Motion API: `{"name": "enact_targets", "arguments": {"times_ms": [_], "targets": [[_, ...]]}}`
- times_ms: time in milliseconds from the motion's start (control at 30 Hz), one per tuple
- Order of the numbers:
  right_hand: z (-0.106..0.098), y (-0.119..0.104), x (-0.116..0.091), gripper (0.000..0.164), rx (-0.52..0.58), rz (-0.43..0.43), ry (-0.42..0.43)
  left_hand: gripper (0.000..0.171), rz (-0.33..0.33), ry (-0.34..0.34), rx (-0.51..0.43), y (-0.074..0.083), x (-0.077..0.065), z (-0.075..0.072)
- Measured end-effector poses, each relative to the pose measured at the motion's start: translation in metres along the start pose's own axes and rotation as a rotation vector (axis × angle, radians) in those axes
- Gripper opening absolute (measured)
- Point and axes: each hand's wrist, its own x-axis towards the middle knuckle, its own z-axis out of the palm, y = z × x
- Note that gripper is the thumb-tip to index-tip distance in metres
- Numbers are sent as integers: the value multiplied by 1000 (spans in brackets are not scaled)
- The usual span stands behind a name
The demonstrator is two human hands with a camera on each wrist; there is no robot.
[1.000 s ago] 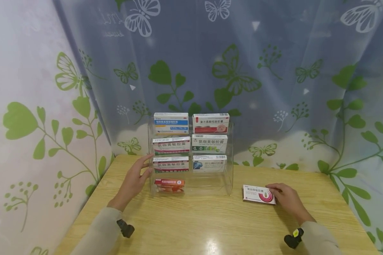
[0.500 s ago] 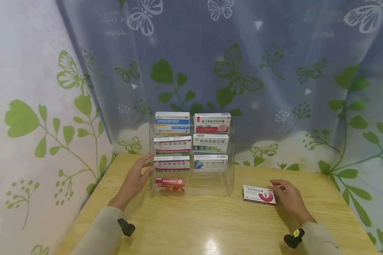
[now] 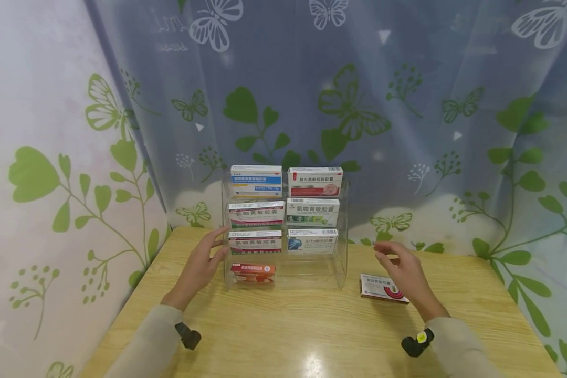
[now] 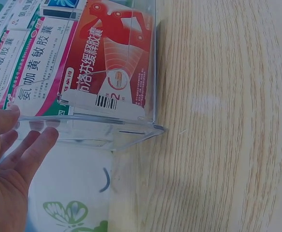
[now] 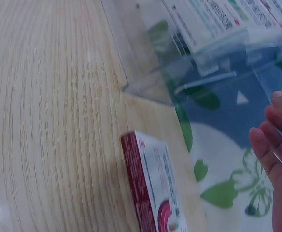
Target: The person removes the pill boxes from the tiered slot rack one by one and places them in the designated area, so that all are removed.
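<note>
Medicine box (image 3: 383, 288) lies flat on the surface (image 3: 307, 331), right of the clear acrylic rack (image 3: 341, 262). Judged light, stiff thin card, crushable, smooth faces; best pinched across the long edges. Left to right: left hand (image 3: 199, 268) rests straight fingers on the rack's left wall beside the orange box (image 3: 252, 273) on the bottom tier; right hand (image 3: 403, 271) hovers above the medicine box, fingers loosely spread, holding nothing. A second ago those fingers touched the box's right end; now lifted, shifted rackward.
</note>
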Motion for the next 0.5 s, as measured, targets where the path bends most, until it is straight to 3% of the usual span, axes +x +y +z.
{"name": "enact_targets", "arguments": {"times_ms": [300, 500], "targets": [[28, -39, 13, 29, 68, -85, -30, 57, -6, -1, -8, 0, 1, 1], [53, -70, 19, 30, 157, -120, -99, 57, -17, 1, -8, 0, 0, 1]]}}
